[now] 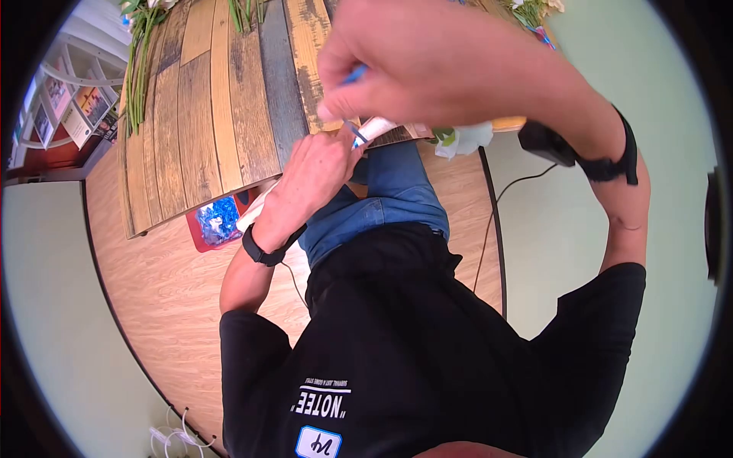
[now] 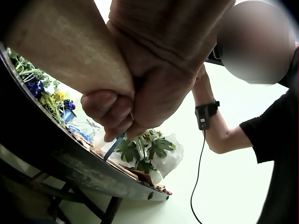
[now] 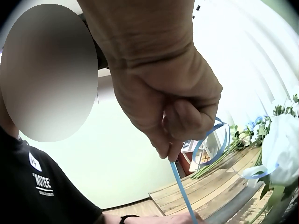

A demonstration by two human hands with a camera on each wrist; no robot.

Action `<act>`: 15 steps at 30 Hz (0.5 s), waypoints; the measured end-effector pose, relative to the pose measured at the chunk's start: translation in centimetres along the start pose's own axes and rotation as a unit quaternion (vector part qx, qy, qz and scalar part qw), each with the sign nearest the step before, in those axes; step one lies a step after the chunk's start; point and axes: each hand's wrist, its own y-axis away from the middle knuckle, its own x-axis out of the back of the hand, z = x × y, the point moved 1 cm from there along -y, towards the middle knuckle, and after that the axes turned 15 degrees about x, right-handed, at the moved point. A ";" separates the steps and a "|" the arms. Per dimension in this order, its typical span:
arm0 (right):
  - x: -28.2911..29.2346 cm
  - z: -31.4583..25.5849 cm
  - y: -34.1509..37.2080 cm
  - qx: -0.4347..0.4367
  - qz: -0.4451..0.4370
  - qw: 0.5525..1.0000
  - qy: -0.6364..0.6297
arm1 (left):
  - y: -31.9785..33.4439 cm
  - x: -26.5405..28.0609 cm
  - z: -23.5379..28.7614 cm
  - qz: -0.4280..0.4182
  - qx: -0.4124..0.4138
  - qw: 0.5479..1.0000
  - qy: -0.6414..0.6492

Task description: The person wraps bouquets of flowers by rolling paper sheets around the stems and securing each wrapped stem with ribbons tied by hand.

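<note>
My left hand (image 1: 317,172) is wrapped around a pale, smooth roll (image 1: 378,127) at the near table edge. White flowers with green leaves (image 1: 467,140) show at the roll's right end. Higher up, my right hand (image 1: 405,69) pinches a narrow blue ribbon (image 3: 184,191) between thumb and curled fingers. From there the ribbon runs taut down to the left hand, as the right wrist view shows. A loose ribbon loop (image 3: 212,148) curls beside the right hand. In the left wrist view, the ribbon (image 2: 113,147) emerges below the left hand's fingertips.
Long-stemmed flowers (image 1: 137,88) lie along the left of the wooden table (image 1: 206,99), with more stems at its far edge. A red bin (image 1: 197,238) holding blue and white scraps stands on the floor below. A cable (image 1: 492,217) hangs from the right wrist camera.
</note>
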 end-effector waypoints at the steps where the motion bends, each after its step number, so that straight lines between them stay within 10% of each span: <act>1: 0.6 0.2 -1.4 -0.070 -0.038 0.997 -0.018 | 0.1 0.1 0.1 0.005 -0.004 1.000 0.004; 10: -1.5 8.1 -4.6 -0.040 -0.046 0.996 0.058 | 1.1 0.1 -0.4 0.007 -0.035 0.999 -0.010; 13: -1.9 8.6 -4.9 -0.170 -0.051 0.984 0.022 | 1.2 0.3 -0.2 0.014 -0.040 0.999 -0.031; 15: -2.9 11.5 -4.6 -0.071 -0.002 0.996 0.054 | 1.2 -0.1 -0.2 0.024 -0.038 0.999 -0.027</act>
